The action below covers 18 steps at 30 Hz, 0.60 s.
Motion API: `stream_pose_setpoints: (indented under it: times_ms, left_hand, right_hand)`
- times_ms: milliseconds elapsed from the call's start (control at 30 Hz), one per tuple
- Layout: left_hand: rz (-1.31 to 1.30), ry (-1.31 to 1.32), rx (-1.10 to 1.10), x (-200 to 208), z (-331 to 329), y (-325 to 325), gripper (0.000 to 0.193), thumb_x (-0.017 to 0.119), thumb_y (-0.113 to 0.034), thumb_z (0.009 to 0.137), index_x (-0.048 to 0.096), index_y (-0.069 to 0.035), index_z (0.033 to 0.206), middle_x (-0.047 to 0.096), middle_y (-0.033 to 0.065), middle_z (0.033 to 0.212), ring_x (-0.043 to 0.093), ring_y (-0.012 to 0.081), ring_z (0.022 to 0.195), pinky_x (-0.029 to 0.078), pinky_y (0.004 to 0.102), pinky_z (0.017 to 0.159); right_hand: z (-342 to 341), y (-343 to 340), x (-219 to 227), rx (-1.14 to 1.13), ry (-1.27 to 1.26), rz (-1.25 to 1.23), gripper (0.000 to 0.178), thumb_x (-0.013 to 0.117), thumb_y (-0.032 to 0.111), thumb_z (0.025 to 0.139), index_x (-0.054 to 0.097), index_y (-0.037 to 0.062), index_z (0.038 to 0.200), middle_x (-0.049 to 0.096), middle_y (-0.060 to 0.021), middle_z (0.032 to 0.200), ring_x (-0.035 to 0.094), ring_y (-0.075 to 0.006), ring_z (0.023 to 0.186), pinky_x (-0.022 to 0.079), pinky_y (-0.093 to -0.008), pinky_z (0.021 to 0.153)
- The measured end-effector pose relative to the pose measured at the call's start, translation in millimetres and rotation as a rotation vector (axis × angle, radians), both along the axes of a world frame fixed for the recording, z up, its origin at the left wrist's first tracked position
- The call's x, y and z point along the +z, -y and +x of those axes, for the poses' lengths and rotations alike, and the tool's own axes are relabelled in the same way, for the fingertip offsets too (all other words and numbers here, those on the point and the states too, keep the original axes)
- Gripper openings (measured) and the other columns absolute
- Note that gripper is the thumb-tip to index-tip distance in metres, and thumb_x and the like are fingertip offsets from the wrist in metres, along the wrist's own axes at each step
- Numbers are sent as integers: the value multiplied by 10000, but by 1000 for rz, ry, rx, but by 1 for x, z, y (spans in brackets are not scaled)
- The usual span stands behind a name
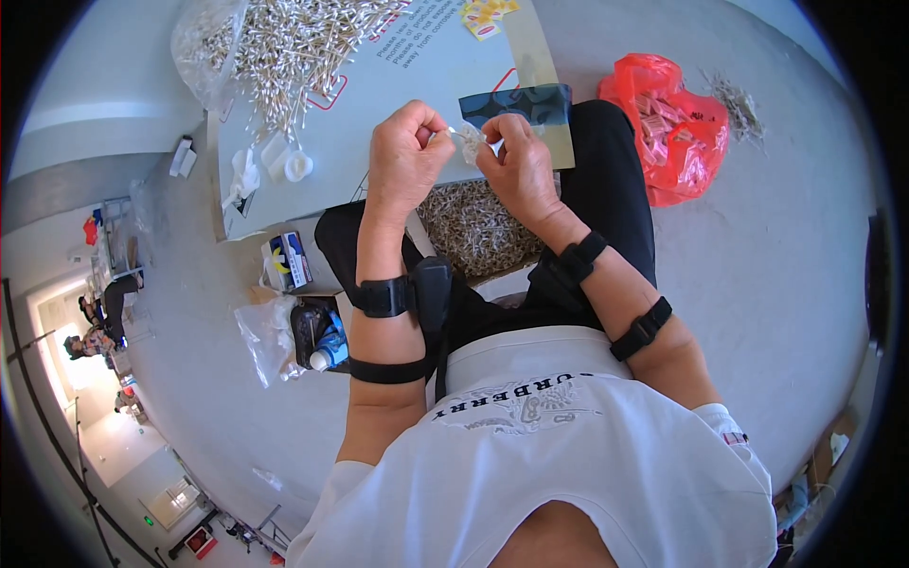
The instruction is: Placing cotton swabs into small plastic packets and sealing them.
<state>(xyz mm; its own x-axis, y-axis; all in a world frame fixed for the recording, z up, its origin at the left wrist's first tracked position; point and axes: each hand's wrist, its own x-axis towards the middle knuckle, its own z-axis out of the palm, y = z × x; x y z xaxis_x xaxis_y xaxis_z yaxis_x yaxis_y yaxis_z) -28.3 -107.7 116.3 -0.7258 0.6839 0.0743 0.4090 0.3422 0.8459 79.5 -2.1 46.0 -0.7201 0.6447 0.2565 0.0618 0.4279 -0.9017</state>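
Above the near edge of the light grey tabletop (pixel 379 123), both my hands are raised close together. My left hand (pixel 405 161) is closed in a pinch, with the tip of a thin pale piece showing at its fingertips. My right hand (pixel 519 170) pinches a small crumpled whitish wad (pixel 470 142), which lies between the two hands and meets the thin piece. What the wad is made of is hard to make out. Beyond my left hand spreads a heap of thin sticks with whitish ends (pixel 294 62), partly in a clear plastic bag (pixel 206 38).
Below my hands, between my legs, a box holds many small metallic pieces (pixel 478 227). A dark translucent strip (pixel 516 104) lies by the table's right edge. At right, a red plastic bag (pixel 696 156) holds pink pieces. A white roll (pixel 297 168) and a carton with a blue bottle (pixel 331 346) are at left.
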Motion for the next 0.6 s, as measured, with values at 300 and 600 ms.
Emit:
stream_pose_setpoints:
  times_ms: [300, 600]
  left_hand:
    - [-12, -17, 8, -29, -2, -1, 64, 628, -33, 731, 576, -4, 754, 556, 40, 572, 497, 94, 507, 427, 270, 501]
    - [-5, 20, 2, -38, -1, -2, 63, 638, -30, 731, 599, 5, 766, 611, 82, 604, 565, 133, 522, 459, 286, 519]
  right_hand:
    - [1, -1, -1, 83, -25, 129, 337, 690, 134, 761, 600, 97, 1083, 582, -115, 1053, 637, -336, 820, 531, -405, 663]
    - [8, -1, 12, 142, -100, 345, 395, 772, 166, 675, 615, 98, 1031, 556, -119, 1170, 643, -274, 822, 541, -385, 649]
